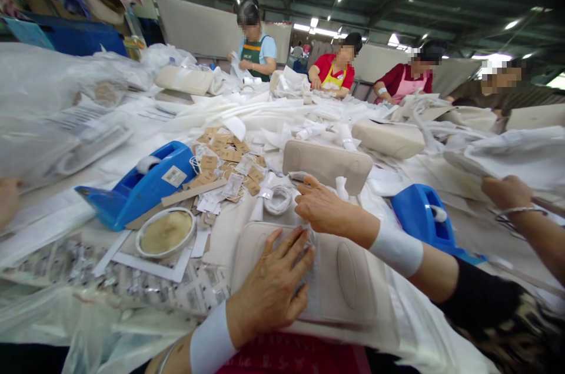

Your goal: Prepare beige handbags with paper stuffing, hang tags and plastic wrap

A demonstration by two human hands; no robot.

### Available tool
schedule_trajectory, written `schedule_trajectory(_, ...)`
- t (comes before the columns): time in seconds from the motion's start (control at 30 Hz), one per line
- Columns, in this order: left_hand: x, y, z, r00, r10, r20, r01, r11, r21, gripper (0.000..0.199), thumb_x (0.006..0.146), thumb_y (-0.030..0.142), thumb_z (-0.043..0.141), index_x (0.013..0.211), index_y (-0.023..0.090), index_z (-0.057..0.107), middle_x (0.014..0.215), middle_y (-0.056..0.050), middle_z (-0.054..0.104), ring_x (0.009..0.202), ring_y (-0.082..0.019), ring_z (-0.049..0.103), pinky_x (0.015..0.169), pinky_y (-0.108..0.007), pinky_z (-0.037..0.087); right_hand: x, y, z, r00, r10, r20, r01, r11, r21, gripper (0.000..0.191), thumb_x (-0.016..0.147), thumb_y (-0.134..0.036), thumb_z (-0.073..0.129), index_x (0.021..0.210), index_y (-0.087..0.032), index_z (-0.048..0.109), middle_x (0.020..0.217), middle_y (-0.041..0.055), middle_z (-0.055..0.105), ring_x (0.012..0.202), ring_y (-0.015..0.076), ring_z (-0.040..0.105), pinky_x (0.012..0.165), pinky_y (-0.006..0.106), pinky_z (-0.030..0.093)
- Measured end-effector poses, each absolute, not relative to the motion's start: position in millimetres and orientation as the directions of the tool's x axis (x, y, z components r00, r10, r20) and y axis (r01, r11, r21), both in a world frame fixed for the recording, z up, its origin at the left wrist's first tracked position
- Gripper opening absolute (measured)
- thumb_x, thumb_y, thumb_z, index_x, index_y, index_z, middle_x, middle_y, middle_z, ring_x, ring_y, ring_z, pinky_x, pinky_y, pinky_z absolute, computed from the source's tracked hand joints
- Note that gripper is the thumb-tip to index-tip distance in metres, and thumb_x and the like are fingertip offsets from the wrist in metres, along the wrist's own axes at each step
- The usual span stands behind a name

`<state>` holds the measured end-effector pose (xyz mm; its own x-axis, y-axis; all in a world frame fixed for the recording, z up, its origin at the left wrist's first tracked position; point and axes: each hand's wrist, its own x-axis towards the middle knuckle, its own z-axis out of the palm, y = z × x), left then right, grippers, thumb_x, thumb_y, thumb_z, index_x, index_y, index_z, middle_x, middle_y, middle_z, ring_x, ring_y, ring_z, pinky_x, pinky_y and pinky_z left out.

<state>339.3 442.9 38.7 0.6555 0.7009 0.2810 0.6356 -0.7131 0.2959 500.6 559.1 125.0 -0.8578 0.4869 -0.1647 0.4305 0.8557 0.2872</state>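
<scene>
A flat beige bag (339,286) with an oval stitched patch lies before me at the table's near edge. My left hand (271,280) rests on it, palm down, fingers stretched over its upper middle. Beneath those fingertips is a bit of greyish, see-through wrapping. Just above the bag's top edge is my right hand (329,206), its fingers curled in. A small grey piece (299,176) shows by its index finger; whether it is gripped is unclear. Left of that hand lies a coil of white cord (278,200). Behind stands another beige bag (326,162).
Blue tape dispensers (136,186) (421,215) stand left and right. A round dish (165,233) of yellowish material sits beside brown paper tags (229,156). Other people's hands (507,191) reach in at both sides. Several co-workers (256,47) work across the table among white wrapping.
</scene>
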Motion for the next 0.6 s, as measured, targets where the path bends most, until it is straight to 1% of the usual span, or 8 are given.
schedule_trajectory(0.07, 340, 443, 39, 0.657, 0.7, 0.28, 0.635, -0.714, 0.294, 0.061, 0.088, 0.034, 0.051, 0.145, 0.018, 0.037, 0.158, -0.011, 0.024, 0.148, -0.027, 0.013, 0.119, -0.053, 0.011, 503, 560, 121, -0.859, 0.49, -0.146, 0.435, 0.85, 0.297, 0.018, 0.083, -0.01, 0.052, 0.074, -0.014, 0.068, 0.074, 0.0102, 0.065, 0.091, 0.0267, 0.053, 0.097, 0.045, 0.028)
schedule_trajectory(0.17, 340, 443, 40, 0.659, 0.7, 0.275, 0.637, -0.714, 0.291, 0.06, 0.089, 0.034, 0.05, 0.145, 0.019, 0.036, 0.158, -0.011, 0.024, 0.148, -0.027, 0.014, 0.119, -0.053, 0.012, 507, 568, 115, -0.865, 0.493, -0.099, 0.447, 0.844, 0.297, 0.011, 0.086, -0.018, 0.057, 0.091, -0.012, 0.065, 0.084, 0.01, 0.066, 0.097, 0.0274, 0.052, 0.101, 0.044, 0.026)
schedule_trajectory(0.27, 340, 444, 41, 0.663, 0.7, 0.264, 0.64, -0.714, 0.285, 0.06, 0.089, 0.033, 0.049, 0.146, 0.021, 0.034, 0.159, -0.01, 0.024, 0.148, -0.026, 0.013, 0.119, -0.053, 0.011, 506, 585, 110, -0.85, 0.517, -0.1, 0.474, 0.834, 0.285, 0.037, 0.078, -0.03, 0.072, 0.106, -0.009, 0.059, 0.09, 0.0109, 0.067, 0.103, 0.029, 0.05, 0.102, 0.045, 0.024)
schedule_trajectory(0.37, 339, 444, 41, 0.675, 0.693, 0.253, 0.637, -0.72, 0.274, 0.063, 0.087, 0.028, 0.05, 0.148, 0.021, 0.032, 0.159, -0.01, 0.024, 0.148, -0.027, 0.012, 0.119, -0.054, 0.011, 501, 606, 109, -0.824, 0.545, -0.158, 0.5, 0.829, 0.251, 0.043, 0.072, -0.037, 0.078, 0.101, -0.012, 0.061, 0.09, 0.0109, 0.067, 0.105, 0.0295, 0.049, 0.102, 0.046, 0.022)
schedule_trajectory(0.43, 339, 445, 40, 0.683, 0.687, 0.247, 0.634, -0.726, 0.267, 0.065, 0.086, 0.025, 0.051, 0.148, 0.02, 0.031, 0.159, -0.011, 0.023, 0.148, -0.027, 0.012, 0.119, -0.055, 0.011, 497, 616, 111, -0.794, 0.593, -0.132, 0.553, 0.795, 0.25, 0.038, 0.074, -0.035, 0.077, 0.098, -0.011, 0.061, 0.09, 0.0116, 0.066, 0.104, 0.0295, 0.049, 0.1, 0.046, 0.023)
schedule_trajectory(0.47, 339, 444, 40, 0.685, 0.685, 0.246, 0.633, -0.728, 0.266, 0.066, 0.085, 0.024, 0.051, 0.148, 0.02, 0.031, 0.159, -0.011, 0.023, 0.148, -0.028, 0.012, 0.119, -0.055, 0.012, 496, 618, 113, -0.77, 0.634, -0.069, 0.6, 0.757, 0.261, 0.031, 0.078, -0.031, 0.072, 0.098, -0.011, 0.061, 0.093, 0.0124, 0.066, 0.103, 0.0292, 0.049, 0.099, 0.045, 0.024)
schedule_trajectory(0.53, 339, 443, 40, 0.688, 0.682, 0.247, 0.627, -0.73, 0.272, 0.068, 0.082, 0.023, 0.054, 0.147, 0.02, 0.032, 0.159, -0.011, 0.022, 0.148, -0.028, 0.013, 0.119, -0.056, 0.014, 499, 615, 116, -0.677, 0.722, 0.144, 0.732, 0.638, 0.239, 0.017, 0.086, -0.018, 0.058, 0.102, -0.012, 0.059, 0.101, 0.014, 0.063, 0.105, 0.0284, 0.049, 0.097, 0.044, 0.027)
schedule_trajectory(0.6, 337, 442, 42, 0.69, 0.677, 0.255, 0.613, -0.734, 0.292, 0.071, 0.079, 0.021, 0.056, 0.146, 0.021, 0.033, 0.159, -0.011, 0.021, 0.148, -0.029, 0.015, 0.118, -0.058, 0.017, 510, 599, 114, -0.468, 0.795, 0.386, 0.873, 0.484, 0.062, 0.019, 0.088, -0.013, 0.048, 0.105, -0.015, 0.058, 0.11, 0.014, 0.059, 0.108, 0.0276, 0.048, 0.095, 0.042, 0.032)
